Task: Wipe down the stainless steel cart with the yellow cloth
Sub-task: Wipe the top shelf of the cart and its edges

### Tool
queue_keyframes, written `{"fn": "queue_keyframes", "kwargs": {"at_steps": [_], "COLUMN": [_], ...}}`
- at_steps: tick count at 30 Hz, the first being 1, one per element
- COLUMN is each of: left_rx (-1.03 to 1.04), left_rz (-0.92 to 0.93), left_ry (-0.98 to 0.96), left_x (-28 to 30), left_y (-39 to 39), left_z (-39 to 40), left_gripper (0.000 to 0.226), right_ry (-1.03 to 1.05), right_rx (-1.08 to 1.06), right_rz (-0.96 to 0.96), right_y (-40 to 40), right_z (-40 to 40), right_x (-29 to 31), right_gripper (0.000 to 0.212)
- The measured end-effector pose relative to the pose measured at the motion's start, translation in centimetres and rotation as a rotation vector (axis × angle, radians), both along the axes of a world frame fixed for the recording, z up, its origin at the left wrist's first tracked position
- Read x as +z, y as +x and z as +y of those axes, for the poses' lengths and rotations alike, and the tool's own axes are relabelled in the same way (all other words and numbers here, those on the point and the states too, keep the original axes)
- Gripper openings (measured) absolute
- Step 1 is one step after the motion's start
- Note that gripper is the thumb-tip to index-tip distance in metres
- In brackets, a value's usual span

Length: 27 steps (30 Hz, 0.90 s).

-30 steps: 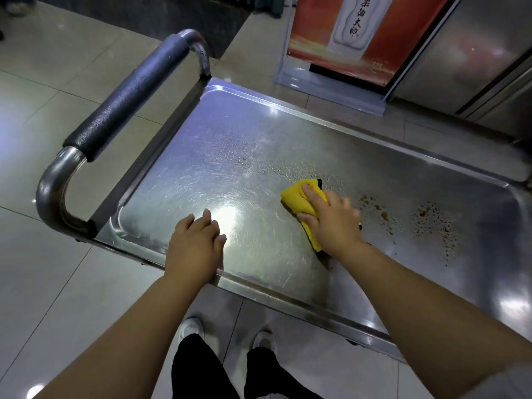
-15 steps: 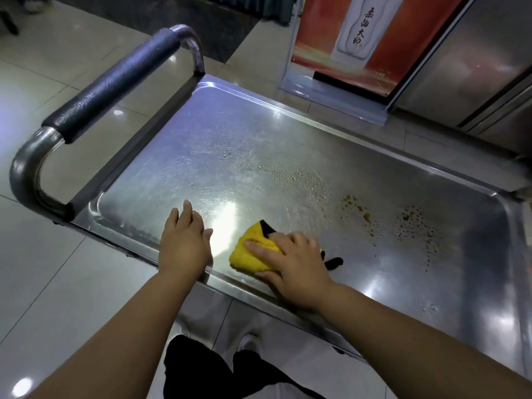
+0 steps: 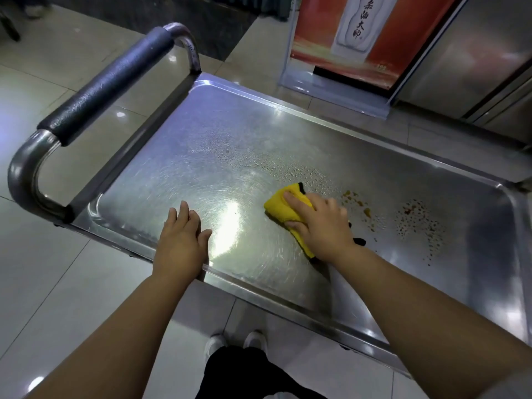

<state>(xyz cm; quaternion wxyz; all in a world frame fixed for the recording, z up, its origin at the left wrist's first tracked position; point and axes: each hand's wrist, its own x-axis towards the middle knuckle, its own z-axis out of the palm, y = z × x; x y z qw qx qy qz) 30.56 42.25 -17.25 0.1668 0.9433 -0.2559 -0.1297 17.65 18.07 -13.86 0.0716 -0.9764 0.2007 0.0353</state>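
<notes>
The stainless steel cart (image 3: 218, 133) fills the view, its flat top shiny and scratched, with water droplets in the middle and brown stains (image 3: 417, 223) toward the right. My right hand (image 3: 322, 226) lies flat on the folded yellow cloth (image 3: 283, 210), which has a black edge, and presses it onto the cart top just left of the stains. My left hand (image 3: 181, 243) rests with straight fingers on the cart's near rim, holding nothing.
The cart's tubular handle with a dark foam grip (image 3: 106, 84) stands at the left end. A red and white sign stand (image 3: 354, 38) and steel cabinet fronts (image 3: 475, 61) stand behind the cart. My shoes (image 3: 233, 344) are on the tiled floor below the near edge.
My right hand pulled the cloth from the cart's middle toward the near rim, then pushed it back away to the right, close to the stains. My left hand stayed on the rim.
</notes>
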Motion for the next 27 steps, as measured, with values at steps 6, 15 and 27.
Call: {"fn": "queue_keyframes", "kwargs": {"at_steps": [6, 15, 27], "left_rx": [-0.013, -0.032, -0.102], "left_rz": [-0.011, -0.015, 0.047], "left_ry": [0.020, 0.040, 0.030], "left_x": [0.1, 0.4, 1.0], "left_y": [0.0, 0.0, 0.5], "left_z": [0.1, 0.1, 1.2], "left_gripper": [0.045, 0.049, 0.051], "right_ry": [0.001, 0.021, 0.032], "right_rx": [-0.143, 0.206, 0.151], "right_rz": [-0.002, -0.142, -0.116], "right_y": [0.1, -3.4, -2.9], "right_z": [1.4, 7.1, 6.1], "right_x": [0.3, -0.4, -0.3], "right_gripper": [0.056, 0.048, 0.050]}}
